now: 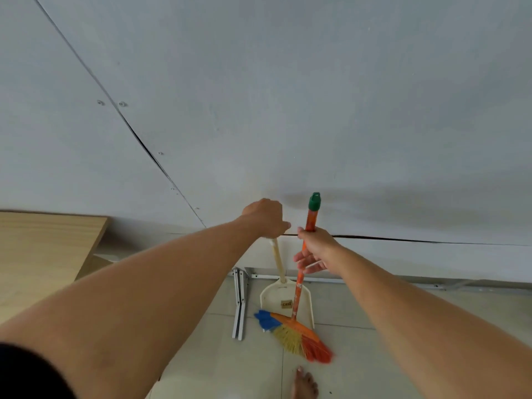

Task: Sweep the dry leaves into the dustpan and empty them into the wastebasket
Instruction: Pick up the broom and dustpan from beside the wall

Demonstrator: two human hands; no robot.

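Note:
A cream dustpan (277, 298) stands upright against the grey wall, its long pale handle rising to my left hand (266, 217), which is closed around the handle's top. In front of it a broom (299, 335) with an orange pole, a green cap and blue, yellow and orange bristles rests its head on the floor tiles. My right hand (315, 250) grips the orange pole below the cap, with the lower fingers loosely spread. No leaves and no wastebasket are in view.
A grey panelled wall (288, 110) fills the upper view. A light wooden tabletop (43, 254) juts in at the left. White folded metal brackets (240, 306) lie on the tiles left of the dustpan. A bare foot (305, 383) shows at the bottom.

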